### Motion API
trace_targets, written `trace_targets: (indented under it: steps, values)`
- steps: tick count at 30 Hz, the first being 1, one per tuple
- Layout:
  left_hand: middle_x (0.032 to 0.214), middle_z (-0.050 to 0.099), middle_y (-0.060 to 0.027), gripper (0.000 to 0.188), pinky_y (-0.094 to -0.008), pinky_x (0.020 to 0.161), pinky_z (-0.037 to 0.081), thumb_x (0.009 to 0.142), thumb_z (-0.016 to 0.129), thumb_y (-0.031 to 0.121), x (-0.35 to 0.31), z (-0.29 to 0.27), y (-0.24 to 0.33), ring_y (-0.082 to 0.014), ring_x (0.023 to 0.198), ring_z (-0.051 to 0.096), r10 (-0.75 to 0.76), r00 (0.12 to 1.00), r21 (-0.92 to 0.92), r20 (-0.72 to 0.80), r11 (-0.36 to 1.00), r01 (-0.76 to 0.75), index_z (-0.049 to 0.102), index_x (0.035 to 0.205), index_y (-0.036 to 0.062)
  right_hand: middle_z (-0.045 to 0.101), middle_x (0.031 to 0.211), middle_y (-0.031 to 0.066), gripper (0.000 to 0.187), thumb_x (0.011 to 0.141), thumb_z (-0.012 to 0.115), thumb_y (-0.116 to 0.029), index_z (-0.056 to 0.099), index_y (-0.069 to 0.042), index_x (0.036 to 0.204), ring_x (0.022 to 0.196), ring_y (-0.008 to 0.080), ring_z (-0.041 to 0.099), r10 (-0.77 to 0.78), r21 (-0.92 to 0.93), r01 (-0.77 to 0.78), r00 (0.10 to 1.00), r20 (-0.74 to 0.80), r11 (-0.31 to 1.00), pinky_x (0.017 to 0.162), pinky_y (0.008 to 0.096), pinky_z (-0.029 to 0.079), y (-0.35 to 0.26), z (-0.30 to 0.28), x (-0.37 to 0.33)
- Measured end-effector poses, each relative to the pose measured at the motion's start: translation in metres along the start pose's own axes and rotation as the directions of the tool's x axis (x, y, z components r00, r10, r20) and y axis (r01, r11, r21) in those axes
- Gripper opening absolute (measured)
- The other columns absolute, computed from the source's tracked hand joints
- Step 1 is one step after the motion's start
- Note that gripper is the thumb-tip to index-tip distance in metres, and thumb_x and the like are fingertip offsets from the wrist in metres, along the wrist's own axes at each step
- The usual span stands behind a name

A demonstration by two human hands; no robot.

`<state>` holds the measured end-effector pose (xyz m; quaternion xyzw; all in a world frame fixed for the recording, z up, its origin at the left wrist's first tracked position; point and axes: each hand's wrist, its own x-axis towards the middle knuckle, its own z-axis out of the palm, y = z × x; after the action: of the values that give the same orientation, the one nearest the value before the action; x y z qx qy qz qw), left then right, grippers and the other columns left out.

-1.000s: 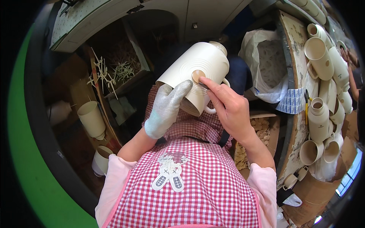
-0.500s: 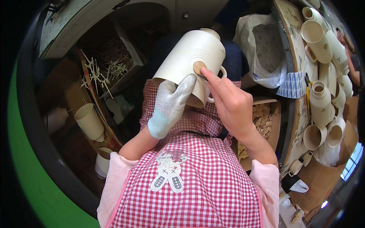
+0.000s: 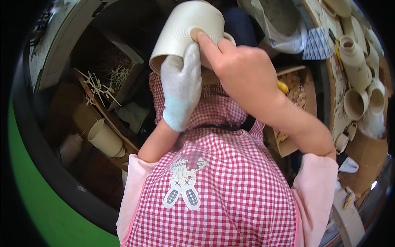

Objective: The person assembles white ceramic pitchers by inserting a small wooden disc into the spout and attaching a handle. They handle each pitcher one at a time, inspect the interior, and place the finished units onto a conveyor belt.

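A cream jug body [image 3: 185,24] with fine ridges and a side handle lies tilted above my lap, its open end toward the lower left. My left hand [image 3: 181,82], in a grey glove with a pale blue cuff, grips it by the rim, thumb against the outer wall. A round tan disc [image 3: 195,34] sits on the jug's side. My right hand [image 3: 245,74] is bare; its index fingertip presses the disc's edge while the other fingers curl in. Behind its wrist pokes the rounded end of a yellow tool [image 3: 282,86]; the hand hides the rest.
Cream jugs [image 3: 354,61] crowd the bench at right, beside a yellow-and-black tool [image 3: 337,51]. An open cardboard box [image 3: 310,88] of tan pieces stands right of my lap, below a white plastic bag [image 3: 284,39]. At left are pale sprue scraps [image 3: 98,88] and a cream jug body [image 3: 105,138].
My hands and the jug sit higher and slightly left in view. The right forearm has swung outward, and a yellow end shows behind its wrist. The right index finger stays at the disc.
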<state>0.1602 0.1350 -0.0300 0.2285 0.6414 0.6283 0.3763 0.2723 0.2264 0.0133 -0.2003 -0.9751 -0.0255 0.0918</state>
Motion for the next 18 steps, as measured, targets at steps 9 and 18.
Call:
trace_targets:
  steps: [9,18]
  values:
    - [0.109,0.073,-0.0159,0.042,-0.0317,0.072,0.055,0.107,0.058,0.026,-0.004,-0.005,-0.015,-0.0169,0.091,0.07,0.034,0.999,0.141,-0.003,0.989,-0.033,0.063,0.122,-0.013,0.073,0.089,0.0079,0.036,0.092,0.069,-0.017,0.07,-0.01,0.127,0.069,0.0194,0.072,0.013,0.062,-0.009,0.998,-0.069,0.998,0.057,0.0286,0.054,0.001,0.011,-0.007]
    - [0.123,0.071,-0.0107,0.041,-0.0296,0.098,0.054,0.107,0.06,0.025,-0.015,-0.074,0.006,-0.0157,0.11,0.069,-0.005,0.973,-0.309,0.229,0.948,0.078,0.06,0.131,-0.0074,0.07,0.101,0.0023,0.087,0.092,0.064,-0.071,0.055,-0.002,0.145,0.08,0.0047,0.066,0.356,0.933,-0.358,0.878,0.319,0.048,0.065,0.0203,0.054,0.116,0.018,0.019]
